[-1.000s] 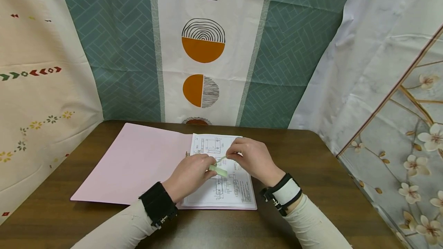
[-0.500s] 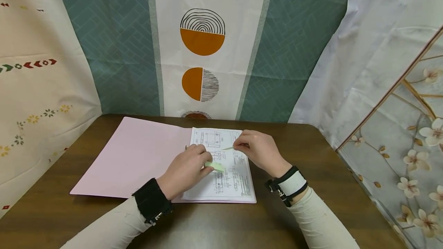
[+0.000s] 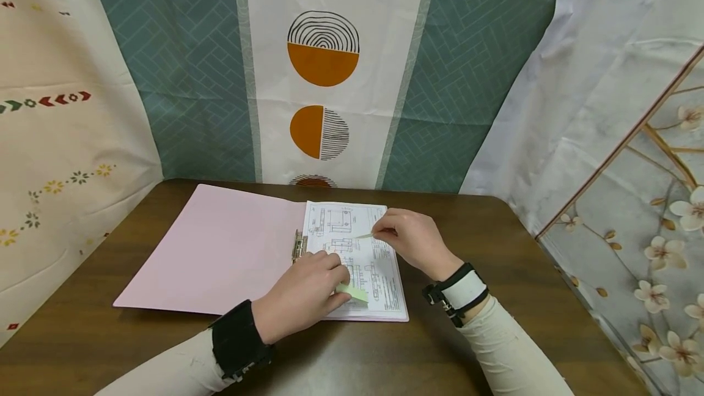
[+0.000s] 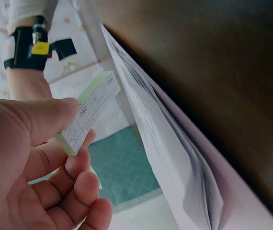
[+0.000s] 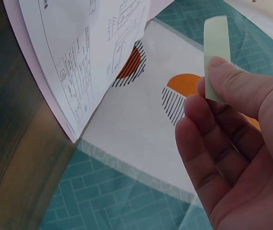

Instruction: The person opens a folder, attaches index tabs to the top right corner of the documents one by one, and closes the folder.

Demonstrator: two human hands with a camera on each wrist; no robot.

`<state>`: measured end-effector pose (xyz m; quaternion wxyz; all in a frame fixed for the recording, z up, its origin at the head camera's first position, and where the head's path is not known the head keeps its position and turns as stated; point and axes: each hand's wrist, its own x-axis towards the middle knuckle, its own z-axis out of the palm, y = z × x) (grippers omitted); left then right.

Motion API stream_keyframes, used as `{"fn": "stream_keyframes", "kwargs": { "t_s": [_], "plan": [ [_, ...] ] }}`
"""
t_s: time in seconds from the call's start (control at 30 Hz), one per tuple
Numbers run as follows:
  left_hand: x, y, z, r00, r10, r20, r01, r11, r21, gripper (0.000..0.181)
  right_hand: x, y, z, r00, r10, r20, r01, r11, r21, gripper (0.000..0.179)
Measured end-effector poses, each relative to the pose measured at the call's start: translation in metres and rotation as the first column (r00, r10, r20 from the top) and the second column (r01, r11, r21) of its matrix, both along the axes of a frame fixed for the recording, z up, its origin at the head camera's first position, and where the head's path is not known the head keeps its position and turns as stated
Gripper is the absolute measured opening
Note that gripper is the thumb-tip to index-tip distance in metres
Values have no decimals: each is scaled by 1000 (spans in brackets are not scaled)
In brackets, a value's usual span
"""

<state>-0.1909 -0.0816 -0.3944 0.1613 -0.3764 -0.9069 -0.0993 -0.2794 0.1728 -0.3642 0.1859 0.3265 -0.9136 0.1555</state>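
My left hand (image 3: 308,289) pinches a pale green pad of sticky notes (image 4: 89,114) between thumb and fingers, over the lower part of the printed sheets. Its printed backing faces the left wrist camera. Between the thumb and index finger of my right hand (image 3: 409,240) is a single narrow green sticky note (image 5: 217,43), held above the right edge of the papers. Beneath both hands lie the sheets with technical drawings (image 3: 337,222), inside an open pink folder (image 3: 231,249). A metal clip (image 3: 299,245) at the folder's spine shows just beyond the left hand.
The folder lies on a dark brown wooden table (image 3: 473,243). Behind the table hangs a green and white patterned curtain (image 3: 467,78). Floral cloth (image 3: 621,200) borders the right side, cream cloth (image 3: 71,139) the left.
The right hand has drawn the single note away from the pad, up and to the right. My left hand, still with the pad, has come down toward the near edge, uncovering the clip.
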Motion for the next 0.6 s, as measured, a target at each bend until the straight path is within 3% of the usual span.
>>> {"fn": "stream_keyframes", "kwargs": {
  "t_s": [0.23,0.4,0.6],
  "plan": [
    [11,6,0,997,-73,-22,72,997,-17,23,1,-2,-3,1000,4,11,-4,1000,6,13],
    [18,9,0,992,-117,39,119,991,-56,23,3,-3,-2,1000,4,24,-5,1000,15,14],
    [19,11,-1,988,-123,91,133,984,-115,24,3,-4,-2,1000,6,20,-6,1000,17,13]
  ]
}}
